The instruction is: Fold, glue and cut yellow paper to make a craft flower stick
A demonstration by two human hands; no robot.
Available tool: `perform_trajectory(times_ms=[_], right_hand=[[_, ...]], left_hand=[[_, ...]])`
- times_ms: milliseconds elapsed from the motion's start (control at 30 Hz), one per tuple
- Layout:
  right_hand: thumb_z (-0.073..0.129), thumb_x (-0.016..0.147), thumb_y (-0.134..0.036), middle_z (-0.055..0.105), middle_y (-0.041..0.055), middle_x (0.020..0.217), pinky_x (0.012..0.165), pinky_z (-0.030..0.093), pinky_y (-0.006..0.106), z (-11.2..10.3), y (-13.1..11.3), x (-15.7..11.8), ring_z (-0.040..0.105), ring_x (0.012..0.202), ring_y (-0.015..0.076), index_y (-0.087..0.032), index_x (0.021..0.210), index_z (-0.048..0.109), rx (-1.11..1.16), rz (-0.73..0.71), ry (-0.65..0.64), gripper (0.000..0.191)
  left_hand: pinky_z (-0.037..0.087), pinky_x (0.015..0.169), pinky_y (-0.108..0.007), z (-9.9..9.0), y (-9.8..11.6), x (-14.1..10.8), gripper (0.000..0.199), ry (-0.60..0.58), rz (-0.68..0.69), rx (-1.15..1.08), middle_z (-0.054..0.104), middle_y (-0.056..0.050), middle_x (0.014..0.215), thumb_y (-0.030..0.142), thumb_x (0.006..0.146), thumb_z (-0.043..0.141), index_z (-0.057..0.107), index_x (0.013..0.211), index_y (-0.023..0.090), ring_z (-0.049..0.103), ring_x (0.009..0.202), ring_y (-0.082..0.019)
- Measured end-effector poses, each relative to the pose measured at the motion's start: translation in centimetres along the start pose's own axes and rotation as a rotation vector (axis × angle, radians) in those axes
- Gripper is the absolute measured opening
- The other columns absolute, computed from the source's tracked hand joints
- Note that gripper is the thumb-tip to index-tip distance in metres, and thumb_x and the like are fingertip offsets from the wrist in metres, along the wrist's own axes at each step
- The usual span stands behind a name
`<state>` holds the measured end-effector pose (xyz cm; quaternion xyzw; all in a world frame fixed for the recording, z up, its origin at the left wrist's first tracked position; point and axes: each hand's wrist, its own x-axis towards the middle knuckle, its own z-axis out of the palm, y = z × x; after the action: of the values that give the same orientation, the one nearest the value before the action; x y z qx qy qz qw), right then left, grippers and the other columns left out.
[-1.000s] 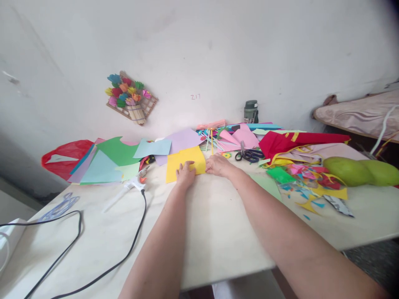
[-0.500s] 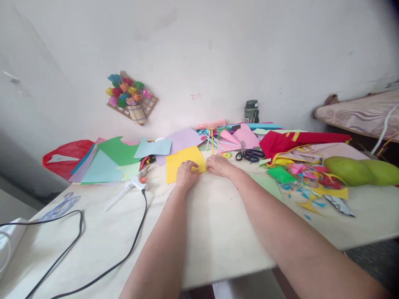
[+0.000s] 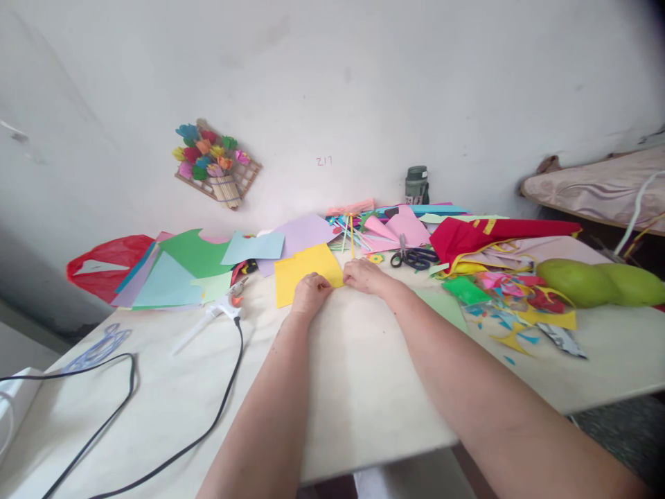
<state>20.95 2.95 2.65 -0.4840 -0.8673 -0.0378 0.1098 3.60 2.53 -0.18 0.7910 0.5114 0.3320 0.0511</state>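
Observation:
A sheet of yellow paper lies flat on the table in front of me. My left hand has its fingers curled and closed at the paper's lower edge. At the sheet's lower right corner, my right hand is closed in a pinch; its fingertips are partly hidden. Just beyond the right hand stands a thin yellow stick. Dark-handled scissors and a small yellow and green paper flower lie to the right of it.
Left of the hands lies a white glue gun with a black cord. Coloured paper sheets spread along the back. At right are red cloth, paper scraps and green fruits. A bottle stands by the wall.
The whole view has shifted slightly. My left hand's fingers have drawn in a little at the yellow paper's edge. My right hand stays at the corner.

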Motion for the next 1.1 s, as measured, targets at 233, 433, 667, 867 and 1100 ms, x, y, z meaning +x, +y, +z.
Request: perform_trajectory(times_ms=[233, 433, 667, 867, 1100], right_hand=[[0.047, 0.075, -0.015, 0.064, 0.0032, 0.097, 0.075, 0.036, 0.024, 0.0, 0.3, -0.2, 0.054, 0.091, 0.0163, -0.02, 0.085, 0.067, 0.07, 0.015, 0.024, 0.022], [0.053, 0.073, -0.017, 0.062, 0.0029, 0.097, 0.077, 0.036, 0.024, 0.1, 0.5, -0.3, 0.053, 0.092, 0.0162, -0.02, 0.08, 0.066, 0.106, 0.013, 0.032, 0.015], [0.055, 0.074, -0.023, 0.056, 0.0036, 0.107, 0.083, 0.033, 0.028, 1.4, 0.9, 0.3, 0.047, 0.099, 0.0174, -0.019, 0.078, 0.064, 0.143, 0.029, 0.059, 0.01], [0.053, 0.075, -0.026, 0.055, 0.0038, 0.111, 0.084, 0.032, 0.03, 1.4, 0.6, 0.6, 0.044, 0.101, 0.0194, -0.019, 0.076, 0.064, 0.114, 0.079, 0.01, 0.013], [0.054, 0.074, -0.033, 0.058, 0.0046, 0.105, 0.081, 0.034, 0.028, 1.8, 1.3, 0.9, 0.047, 0.098, 0.0203, -0.02, 0.071, 0.064, 0.121, 0.19, -0.018, 0.016]], left_hand=[[0.041, 0.061, -0.021, -0.1, 0.2, -0.2, 0.006, 0.007, -0.05, 0.0, 0.057, 0.001, 0.067, 0.016, 0.065, 0.058, 0.063, 0.062, 0.018, 0.05, 0.06, -0.009], [0.041, 0.062, -0.021, -0.2, 0.3, -0.2, 0.007, -0.005, -0.068, 0.001, 0.058, 0.001, 0.069, 0.015, 0.066, 0.057, 0.062, 0.063, 0.018, 0.051, 0.062, -0.009], [0.041, 0.063, -0.022, -0.1, 0.3, -0.2, 0.007, -0.011, -0.074, 0.01, 0.058, 0.0, 0.07, 0.017, 0.067, 0.056, 0.062, 0.065, 0.018, 0.051, 0.062, -0.009], [0.041, 0.064, -0.023, 0.0, 0.2, -0.2, 0.007, -0.023, -0.024, 0.048, 0.057, 0.001, 0.071, 0.025, 0.068, 0.059, 0.063, 0.071, 0.02, 0.051, 0.066, -0.01], [0.04, 0.072, -0.026, -0.2, 0.7, -0.2, 0.011, -0.021, 0.1, 0.168, 0.058, -0.002, 0.083, 0.032, 0.067, 0.064, 0.064, 0.075, 0.024, 0.051, 0.085, -0.016]])
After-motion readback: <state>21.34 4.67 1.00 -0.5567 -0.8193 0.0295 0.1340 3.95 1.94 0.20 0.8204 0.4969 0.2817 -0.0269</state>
